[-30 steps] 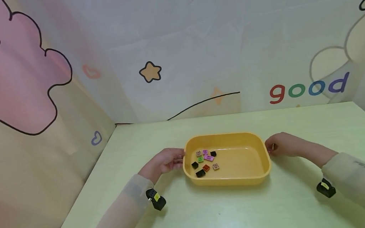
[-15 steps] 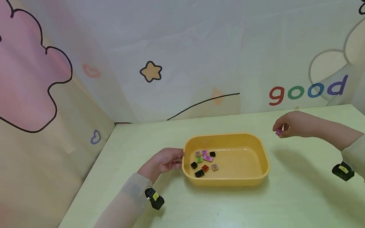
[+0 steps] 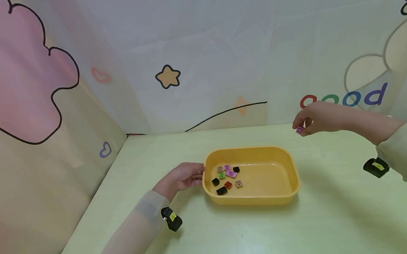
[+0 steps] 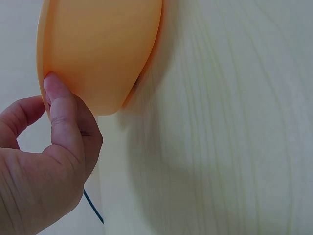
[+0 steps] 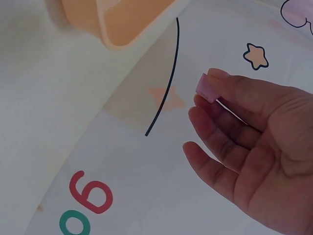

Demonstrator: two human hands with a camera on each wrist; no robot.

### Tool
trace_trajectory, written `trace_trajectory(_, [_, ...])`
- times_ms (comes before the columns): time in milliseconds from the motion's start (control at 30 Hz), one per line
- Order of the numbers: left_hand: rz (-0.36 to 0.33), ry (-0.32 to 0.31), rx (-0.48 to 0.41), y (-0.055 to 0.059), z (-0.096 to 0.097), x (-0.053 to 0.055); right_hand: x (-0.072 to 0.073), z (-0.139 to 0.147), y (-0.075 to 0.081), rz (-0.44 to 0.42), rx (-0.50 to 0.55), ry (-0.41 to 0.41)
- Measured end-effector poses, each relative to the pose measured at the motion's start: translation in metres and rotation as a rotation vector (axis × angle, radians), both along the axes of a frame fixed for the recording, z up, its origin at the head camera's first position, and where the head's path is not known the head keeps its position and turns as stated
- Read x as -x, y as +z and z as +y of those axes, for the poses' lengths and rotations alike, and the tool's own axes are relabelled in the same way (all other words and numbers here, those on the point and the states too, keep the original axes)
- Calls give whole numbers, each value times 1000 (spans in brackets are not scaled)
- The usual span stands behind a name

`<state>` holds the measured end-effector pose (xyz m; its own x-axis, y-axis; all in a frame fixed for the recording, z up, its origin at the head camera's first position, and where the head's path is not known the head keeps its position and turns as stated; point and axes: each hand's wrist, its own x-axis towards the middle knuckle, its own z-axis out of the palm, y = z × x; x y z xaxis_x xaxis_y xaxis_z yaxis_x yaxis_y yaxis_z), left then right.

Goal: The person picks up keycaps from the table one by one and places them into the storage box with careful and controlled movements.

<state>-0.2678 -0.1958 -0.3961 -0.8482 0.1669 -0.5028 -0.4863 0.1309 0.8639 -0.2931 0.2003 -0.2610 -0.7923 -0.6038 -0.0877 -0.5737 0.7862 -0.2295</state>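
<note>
A yellow plastic tray (image 3: 265,178) stands on the table in the head view. My left hand (image 3: 182,176) pinches its left rim; the left wrist view shows a finger against the tray's outer wall (image 4: 105,49). Away from the tray, beyond its far right corner, my right hand (image 3: 324,116) is raised above the table. Between thumb and fingertips it holds a small pink block (image 3: 299,130), which also shows as a pink block (image 5: 207,89) in the right wrist view. The right hand's other fingers are loosely bent.
Several small blocks lie in the tray's left half, among them a green block (image 3: 221,175), a red block (image 3: 228,185), a long pink block (image 3: 230,174) and a black block (image 3: 221,191). A printed cloth backdrop (image 3: 213,70) hangs behind the pale table (image 3: 212,238).
The right hand has left the tray's right side and risen up and back, holding the small pink block. My left hand stays at the left rim.
</note>
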Motion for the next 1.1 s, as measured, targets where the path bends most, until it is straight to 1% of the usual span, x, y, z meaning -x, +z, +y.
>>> trace_trajectory(233, [2, 4, 1, 1, -1, 0, 5, -26, 10, -39, -20, 35])
trace_trajectory(400, [10, -8, -3, 3, -1, 0, 8, -42, 11, -81, -16, 40])
trace_trajectory(467, [11, -4, -8, 2, -1, 0, 9, -48, 9, -93, -8, 54])
trace_trajectory(600, [6, 6, -13, 0, -2, 0, 12, -61, 3, -112, -2, 89])
trace_trajectory(767, [-9, 17, -19, -3, -2, -1, 14, -80, -9, -140, -4, 125])
trace_trajectory(900, [-10, 18, -22, -3, -2, -1, 16, -94, -19, -151, -9, 159])
trace_trajectory(1100, [7, 8, -9, -1, -1, -1, 19, -111, -33, -158, -14, 197])
